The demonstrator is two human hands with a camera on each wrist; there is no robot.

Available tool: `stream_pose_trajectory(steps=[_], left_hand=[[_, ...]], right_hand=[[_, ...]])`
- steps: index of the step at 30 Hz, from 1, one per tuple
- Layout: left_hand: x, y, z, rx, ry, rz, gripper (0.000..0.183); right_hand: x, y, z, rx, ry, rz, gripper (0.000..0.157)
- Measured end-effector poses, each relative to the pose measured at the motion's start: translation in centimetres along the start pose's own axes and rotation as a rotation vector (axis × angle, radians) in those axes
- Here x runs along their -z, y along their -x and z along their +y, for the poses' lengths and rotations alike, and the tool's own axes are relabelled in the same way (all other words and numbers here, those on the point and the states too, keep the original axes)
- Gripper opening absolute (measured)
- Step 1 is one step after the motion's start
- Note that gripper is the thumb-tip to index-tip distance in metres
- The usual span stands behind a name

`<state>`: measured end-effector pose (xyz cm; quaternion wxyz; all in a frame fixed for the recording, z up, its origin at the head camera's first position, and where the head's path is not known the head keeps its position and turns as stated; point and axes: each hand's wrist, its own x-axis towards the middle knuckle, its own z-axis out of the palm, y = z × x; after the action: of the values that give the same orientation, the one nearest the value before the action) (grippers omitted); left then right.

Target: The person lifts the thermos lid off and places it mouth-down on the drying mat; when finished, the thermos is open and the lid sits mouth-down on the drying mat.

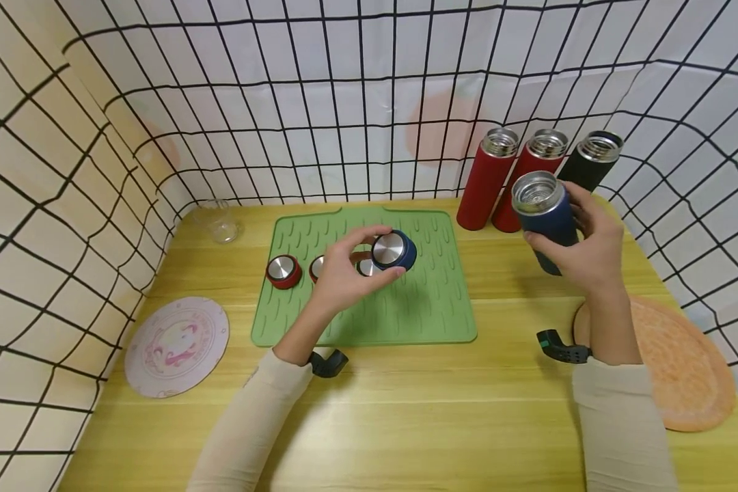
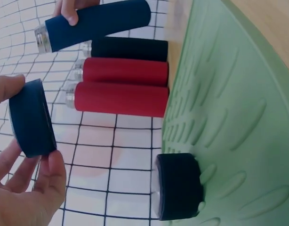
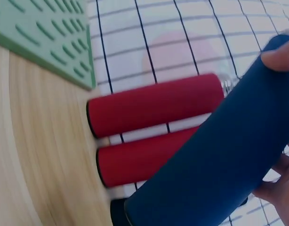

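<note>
Between thumb and fingers, my left hand [image 1: 348,272] pinches a blue thermos lid [image 1: 394,250] with a silver top, held above the green mat [image 1: 369,328]. My right hand [image 1: 590,239] grips a blue thermos bottle [image 1: 550,222], lidless and tilted, its steel mouth showing. In the left wrist view the blue lid [image 2: 32,118] is apart from the blue bottle [image 2: 100,24]. On the mat sit a red-rimmed lid [image 1: 283,271], a second red one [image 1: 316,268] partly behind my left hand, and a dark lid [image 2: 178,186].
Two red bottles [image 1: 487,179] [image 1: 531,164] and a black bottle [image 1: 592,160] stand lidless at the back right. A clear glass [image 1: 223,222] is at the back left. A round pink placemat [image 1: 177,347] lies left, an orange round mat [image 1: 682,362] right. Black wire grid [image 1: 359,89] surrounds the table.
</note>
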<state>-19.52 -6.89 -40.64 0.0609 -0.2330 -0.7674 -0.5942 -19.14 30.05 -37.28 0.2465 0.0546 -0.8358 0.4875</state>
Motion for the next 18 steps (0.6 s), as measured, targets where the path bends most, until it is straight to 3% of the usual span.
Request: stream_pose_trajectory(steps=[4,9,14,18], left_hand=[[-0.4,-0.2,-0.4,0.024,-0.052,-0.016,0.059],[-1.4,-0.3,-0.8,0.082,-0.13,-0.049,0.062],[-2.5,-0.6,-1.2,0.107,-0.169,-0.076,0.064],[-3.4,-0.9,-1.5,0.111,-0.224,-0.098,0.064]], right_hand=[[1.4,-0.6,0.7,-0.093,-0.035,0.09,0.076],[3.3,-1.0,1.5,-0.202,-0.031,0.108,0.078],[5.1,-1.8,2.6,-0.251,0.009,0.102,0.08],[6.6,-2.8,3.6,-0.275,0.005,0.148,0.079]])
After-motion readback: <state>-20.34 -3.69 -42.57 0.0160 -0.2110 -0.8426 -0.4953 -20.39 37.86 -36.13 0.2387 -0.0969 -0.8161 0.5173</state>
